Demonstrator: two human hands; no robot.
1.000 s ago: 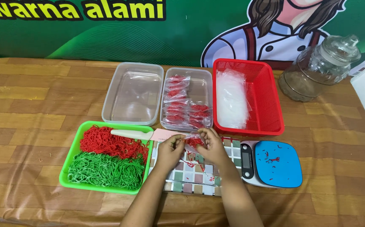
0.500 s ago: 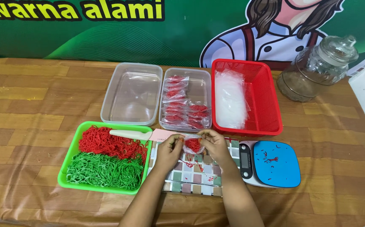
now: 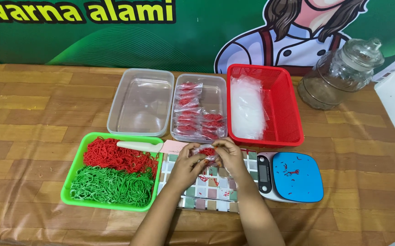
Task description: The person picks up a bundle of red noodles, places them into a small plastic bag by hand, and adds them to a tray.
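Head view: both hands meet over the checked mat (image 3: pixel 208 191) near the counter's front edge. Left hand (image 3: pixel 186 166) and right hand (image 3: pixel 227 157) each have their grip pinched on a small clear packet of red strands (image 3: pixel 206 152), held between them just above the mat. Just left of the mat, a green tray (image 3: pixel 75 171) holds red noodles (image 3: pixel 117 157) toward the back and green noodles (image 3: pixel 111 187) toward the front; a white spatula (image 3: pixel 138 146) lies across the tray's back rim. Right of the mat, touching it, a digital scale (image 3: pixel 293 177) with blue platform, red crumbs on it. Behind, toward the counter's back edge: empty clear tub (image 3: pixel 140 102), clear tub with filled red packets (image 3: pixel 197 116), red basket (image 3: pixel 286 107) with clear bags (image 3: pixel 248 107). Glass jar (image 3: pixel 343 75) near back right corner.
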